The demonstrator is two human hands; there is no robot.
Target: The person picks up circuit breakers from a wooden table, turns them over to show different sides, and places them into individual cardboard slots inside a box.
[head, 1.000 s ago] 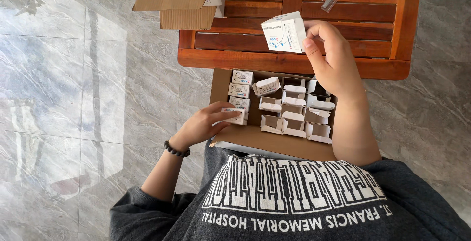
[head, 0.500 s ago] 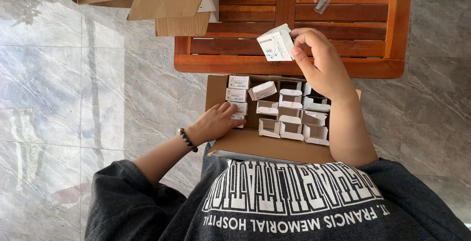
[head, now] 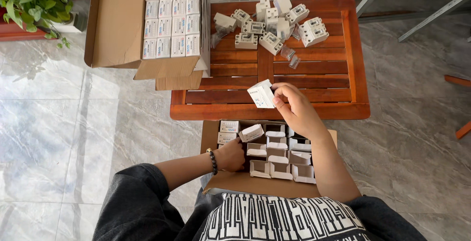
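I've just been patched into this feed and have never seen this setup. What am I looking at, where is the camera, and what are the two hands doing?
There is no machine here: a person works with bare hands, and the single camera sits on their head, looking down. The right hand holds a small white carton above the edge of a slatted wooden table. The left hand, with a bead bracelet at the wrist, reaches into a shallow cardboard tray on the person's lap, touching the small white boxes there, most of them open. On the table lies a heap of white electrical breakers, and a large cardboard box packed with rows of white cartons sits at the table's left corner.
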